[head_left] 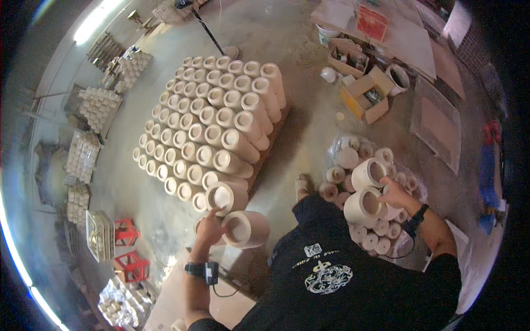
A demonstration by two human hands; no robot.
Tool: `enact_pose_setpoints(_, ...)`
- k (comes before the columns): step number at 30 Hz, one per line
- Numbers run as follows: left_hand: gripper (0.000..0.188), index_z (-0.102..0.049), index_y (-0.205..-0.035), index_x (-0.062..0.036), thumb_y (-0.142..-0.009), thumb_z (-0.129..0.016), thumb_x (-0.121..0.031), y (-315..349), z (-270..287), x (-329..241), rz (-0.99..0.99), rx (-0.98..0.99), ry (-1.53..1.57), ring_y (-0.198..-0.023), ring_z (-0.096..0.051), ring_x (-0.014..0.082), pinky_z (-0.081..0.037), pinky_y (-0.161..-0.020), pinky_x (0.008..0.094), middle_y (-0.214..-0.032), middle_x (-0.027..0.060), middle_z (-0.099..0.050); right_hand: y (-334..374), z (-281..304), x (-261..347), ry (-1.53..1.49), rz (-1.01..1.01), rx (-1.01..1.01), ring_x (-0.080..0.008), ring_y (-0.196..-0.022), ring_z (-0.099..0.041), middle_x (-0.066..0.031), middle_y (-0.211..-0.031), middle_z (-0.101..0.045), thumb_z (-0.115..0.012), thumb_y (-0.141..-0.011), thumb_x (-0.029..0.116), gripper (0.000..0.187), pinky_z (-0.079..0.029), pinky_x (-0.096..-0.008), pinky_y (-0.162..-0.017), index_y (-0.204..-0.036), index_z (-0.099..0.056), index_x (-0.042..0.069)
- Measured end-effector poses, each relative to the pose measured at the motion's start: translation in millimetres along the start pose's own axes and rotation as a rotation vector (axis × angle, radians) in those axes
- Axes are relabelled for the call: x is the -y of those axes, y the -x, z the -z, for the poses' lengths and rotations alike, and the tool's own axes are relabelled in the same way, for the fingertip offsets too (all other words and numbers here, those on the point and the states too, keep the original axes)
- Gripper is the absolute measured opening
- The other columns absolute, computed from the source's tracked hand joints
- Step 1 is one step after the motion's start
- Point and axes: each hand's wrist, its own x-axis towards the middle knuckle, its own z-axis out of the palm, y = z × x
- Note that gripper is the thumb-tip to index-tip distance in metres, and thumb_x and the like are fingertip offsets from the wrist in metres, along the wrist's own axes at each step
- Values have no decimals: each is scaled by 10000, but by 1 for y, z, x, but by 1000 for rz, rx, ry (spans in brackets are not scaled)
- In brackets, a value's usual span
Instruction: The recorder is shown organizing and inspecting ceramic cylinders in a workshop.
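Observation:
My left hand [211, 227] is closed on the rims of two cream cylindrical pots, an upper pot [234, 191] and a lower pot [260, 227], both with round hollow tops. The upper one overlaps the near corner of a big block of stacked pots [207, 115]; whether it touches them I cannot tell. My right hand [395, 193] likewise grips two pots, a far pot [361, 175] and a near pot [355, 207], side by side with thumb and fingers at their rims. Beneath them is a pile of smaller cream rounds [381, 227] with centre holes, on clear plastic.
A foot [302, 185] stands between the block and the pile. Cardboard boxes [372, 91], a white bucket [398, 78] and a table [400, 41] are at the far right. Red stools [131, 266] and a crate [100, 236] stand left. More stacked ware [83, 155] lines the left wall.

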Motion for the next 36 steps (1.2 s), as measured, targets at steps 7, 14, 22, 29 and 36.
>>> enact_pose_setpoints(7,670,-518,-1295,-115,-682,-773,-207,-118,27,-41,-97,-118,136,-697,-640,255,-484,-639,366,-729,116,-635,-149,47,31,286,117,-32,-352,-1054,-602,-210,-1125,-620,-848,-604,242,764,-471,-398,-901,-1259,-506,48)
enact_pose_setpoints(14,683,-525,-1289,-97,-666,-779,-215,-267,68,-111,-55,-137,104,-660,-620,246,-488,-638,376,-712,118,-623,-314,138,113,331,165,39,-374,-991,-629,-236,-1025,-645,-772,-600,261,717,-488,-425,-850,-1245,-533,60)
enact_pose_setpoints(22,733,-491,-1325,-115,-675,-766,-317,-434,92,-179,-45,-121,203,-910,-658,383,-514,-781,445,-928,232,-679,-488,235,197,557,169,30,-361,-1014,-626,-226,-1053,-644,-795,-592,249,717,-483,-429,-888,-1233,-538,56)
enact_pose_setpoints(29,591,-521,-1289,-120,-754,-711,-284,-533,130,-252,58,-254,292,-888,-638,418,-503,-791,483,-898,233,-675,-628,317,307,626,339,40,-383,-1081,-592,-216,-1129,-624,-809,-602,248,744,-472,-446,-913,-1268,-519,84)
enact_pose_setpoints(36,597,-538,-1281,-115,-706,-687,-171,-601,142,-298,367,-333,485,-822,-639,361,-505,-797,441,-817,176,-666,-784,358,413,795,517,160,-380,-1060,-600,-219,-1116,-627,-813,-611,225,725,-482,-442,-886,-1252,-522,51)
